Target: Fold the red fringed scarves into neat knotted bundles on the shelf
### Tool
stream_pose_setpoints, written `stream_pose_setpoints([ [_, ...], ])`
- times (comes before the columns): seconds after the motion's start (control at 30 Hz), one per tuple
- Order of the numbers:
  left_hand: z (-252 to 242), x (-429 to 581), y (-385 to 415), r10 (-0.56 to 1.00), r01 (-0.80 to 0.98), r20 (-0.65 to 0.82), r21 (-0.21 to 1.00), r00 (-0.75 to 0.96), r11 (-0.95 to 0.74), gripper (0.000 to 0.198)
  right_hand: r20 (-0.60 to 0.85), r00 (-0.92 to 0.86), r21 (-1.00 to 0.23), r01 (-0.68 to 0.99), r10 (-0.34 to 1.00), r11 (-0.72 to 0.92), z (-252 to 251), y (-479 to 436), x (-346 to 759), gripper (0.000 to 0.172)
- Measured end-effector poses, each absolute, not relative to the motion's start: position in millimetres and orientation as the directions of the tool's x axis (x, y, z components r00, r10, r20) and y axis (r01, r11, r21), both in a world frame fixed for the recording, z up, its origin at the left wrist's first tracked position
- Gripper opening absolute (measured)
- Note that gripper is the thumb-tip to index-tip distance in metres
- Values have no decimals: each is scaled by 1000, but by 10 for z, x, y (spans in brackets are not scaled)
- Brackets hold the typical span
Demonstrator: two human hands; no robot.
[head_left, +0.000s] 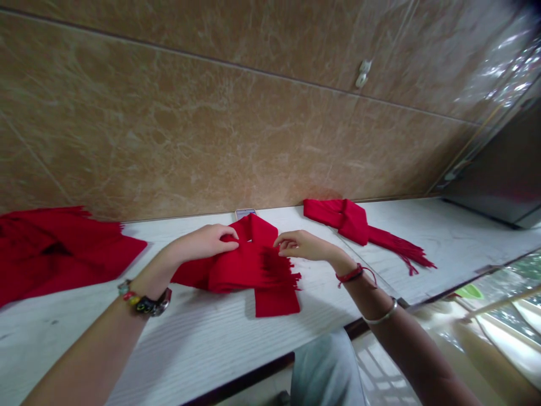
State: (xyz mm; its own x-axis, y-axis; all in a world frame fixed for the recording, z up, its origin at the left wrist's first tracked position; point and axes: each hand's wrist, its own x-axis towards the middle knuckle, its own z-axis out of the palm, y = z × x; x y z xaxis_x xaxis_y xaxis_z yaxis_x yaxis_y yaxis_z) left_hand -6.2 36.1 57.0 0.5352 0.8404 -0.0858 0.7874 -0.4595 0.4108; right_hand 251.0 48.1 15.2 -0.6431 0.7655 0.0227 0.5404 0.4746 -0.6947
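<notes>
A red scarf lies looped over itself on the white tabletop, its fringe pointing right and one flat end hanging toward the near side. My left hand is at the upper left of the loop, with red cloth between the bent fingers and thumb. Just off the scarf's right edge, above the fringe, is my right hand. Its fingers are loosely curled, the thumb stands apart, and no cloth shows in it. A small light gap shows within the loop between both hands.
Another red scarf, folded with a fringed tail, lies at the right by the wall. More red cloth is spread at the left. A phone lies behind the middle scarf. A brown tiled wall borders the white table; a dark box-like object stands far right.
</notes>
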Motion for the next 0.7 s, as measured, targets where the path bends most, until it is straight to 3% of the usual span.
stream_pose_setpoints([
  [0.13, 688, -210, 225, 887, 942, -331, 16, 321, -335, 22, 83, -642, -590, 585, 763, 556, -6, 516, 2452, 16],
  [0.2, 689, -175, 151, 899, 946, -358, -102, 253, -307, 26, 144, -645, -506, 604, 750, 616, -31, 541, 2380, 19],
  [0.3, 641, -37, 76, 896, 930, -314, -88, 315, -357, 29, 216, -729, -330, 572, 650, 751, -51, 597, 2232, 29],
  [0.4, 596, 52, 62, 877, 916, -304, -35, 371, -400, 29, 185, -812, -197, 522, 554, 830, -107, 673, 2074, 37],
  [0.5, 618, -15, 85, 879, 916, -302, -42, 369, -399, 26, 145, -822, -103, 541, 551, 835, -181, 742, 1962, 40],
  [0.7, 750, -238, 95, 918, 944, -282, -93, 280, -316, 29, 161, -825, -68, 539, 542, 840, -167, 745, 1973, 27],
])
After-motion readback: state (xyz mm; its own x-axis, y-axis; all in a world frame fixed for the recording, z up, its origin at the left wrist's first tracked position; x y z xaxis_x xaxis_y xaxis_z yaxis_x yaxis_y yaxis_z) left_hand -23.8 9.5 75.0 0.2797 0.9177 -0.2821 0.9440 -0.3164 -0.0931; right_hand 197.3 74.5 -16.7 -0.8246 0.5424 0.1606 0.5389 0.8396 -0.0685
